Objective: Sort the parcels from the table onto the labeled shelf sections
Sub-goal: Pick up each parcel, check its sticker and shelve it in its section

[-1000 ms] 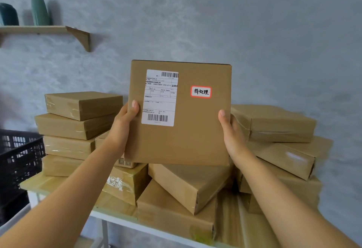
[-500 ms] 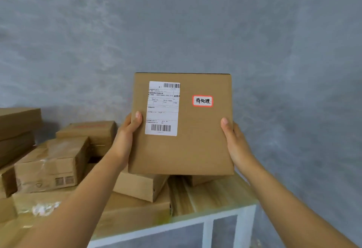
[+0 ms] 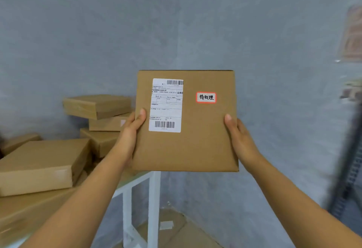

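A: Largest first. Grey wall (image 3: 78, 42) across the background; corner seam running down behind the load.

B: Noted. Next: worktop (image 3: 137, 181) at lower left, white frame, wooden top. Carrying a stack of brown parcels (image 3: 39, 165), some blurred.

A: At far right, a dark upright frame (image 3: 350, 169), blurred; possibly the shelf, not confirmable. No section labels legible.

B: Task item: held parcel (image 3: 186, 130), flat, roughly square, no marked long axis. Raised clear of the worktop, broad face toward the camera, upright, to the right of the stack.

A: Grip state: left hand (image 3: 129, 136) clamped on the left edge, thumb on the front face just beside the shipping label (image 3: 166, 104). Right hand (image 3: 241, 140) clamped on the right edge, thumb on the front. Fingers behind the card, hidden.

B: Smallest: red-bordered tag (image 3: 206, 97), handwritten, at upper right of the face. Judged to be the sorting key.

A: Governing relation: parcel centred between both hands, neither nearer. Presumed shelf lying to the right, so right-hand edge likely leading.

B: Recommended: match tag to section label before release. Risk: wrong section if labels unread.
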`<state>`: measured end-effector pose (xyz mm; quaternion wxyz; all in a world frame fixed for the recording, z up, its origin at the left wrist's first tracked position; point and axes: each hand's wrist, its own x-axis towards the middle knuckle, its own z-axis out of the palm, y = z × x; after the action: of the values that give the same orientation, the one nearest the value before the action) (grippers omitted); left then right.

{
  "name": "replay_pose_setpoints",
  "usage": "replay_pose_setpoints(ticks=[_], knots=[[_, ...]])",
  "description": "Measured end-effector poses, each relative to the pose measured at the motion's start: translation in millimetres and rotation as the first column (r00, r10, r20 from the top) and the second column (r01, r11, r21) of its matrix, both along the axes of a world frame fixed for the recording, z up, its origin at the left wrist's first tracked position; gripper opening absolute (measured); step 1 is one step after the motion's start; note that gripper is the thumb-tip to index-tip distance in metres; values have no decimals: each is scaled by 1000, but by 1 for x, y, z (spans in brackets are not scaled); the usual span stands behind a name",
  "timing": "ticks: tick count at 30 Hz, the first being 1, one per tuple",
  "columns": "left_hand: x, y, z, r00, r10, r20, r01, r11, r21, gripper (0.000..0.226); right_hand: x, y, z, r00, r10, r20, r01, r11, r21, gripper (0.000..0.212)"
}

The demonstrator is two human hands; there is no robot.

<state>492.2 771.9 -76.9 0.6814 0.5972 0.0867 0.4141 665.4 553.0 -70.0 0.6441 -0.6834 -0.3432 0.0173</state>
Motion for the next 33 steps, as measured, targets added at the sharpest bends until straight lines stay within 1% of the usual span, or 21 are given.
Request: replay_pose_setpoints(ticks=[2,3,6,8,10,13,17,19,20,21,24,25,28,30,33], knots=[[21,-36,4,998,-56,8,56,998,3,51,4,-50,3,997,-73,-12,74,997,15,58],[31,-56,6,996,-83,16,83,996,14,50,5,-75,4,994,-106,-18,107,994,18,59],[58,-125,11,980,-197,15,197,980,34,56,12,-152,3,983,-180,-19,181,983,17,65],[73,-175,10,966,-259,18,258,965,33,53,16,-206,2,974,-225,-34,226,974,18,57],[85,-224,5,949,-315,13,314,949,31,51,19,-261,-1,963,-265,-54,266,964,15,58],[101,-298,-7,931,-366,-21,366,931,1,51,22,-342,-11,945,-305,-116,304,952,-27,63],[124,-388,-29,898,-431,-89,431,902,-13,61,22,-443,-31,917,-345,-201,343,938,-44,59],[135,-433,-38,878,-465,-115,467,884,-7,59,24,-490,-39,897,-396,-197,391,918,-66,53],[142,-453,-41,869,-481,-115,484,875,-10,56,26,-511,-41,884,-428,-186,419,904,-84,49],[149,-472,-43,863,-492,-111,494,870,-15,55,28,-531,-41,878,-443,-182,433,897,-92,49],[176,-521,-45,844,-527,-101,527,850,-25,62,39,-584,-43,860,-468,-204,466,883,-61,65],[186,-537,-45,833,-544,-100,544,839,-30,66,43,-601,-45,855,-476,-206,479,877,-40,64],[216,-582,-48,804,-587,-94,587,809,-35,68,53,-644,-53,844,-482,-237,499,866,18,52],[238,-611,-49,790,-608,-83,606,794,-46,65,61,-672,-60,834,-499,-237,520,853,33,44],[273,-653,-51,746,-661,-81,661,750,-35,59,77,-710,-68,797,-557,-235,579,814,37,35]])
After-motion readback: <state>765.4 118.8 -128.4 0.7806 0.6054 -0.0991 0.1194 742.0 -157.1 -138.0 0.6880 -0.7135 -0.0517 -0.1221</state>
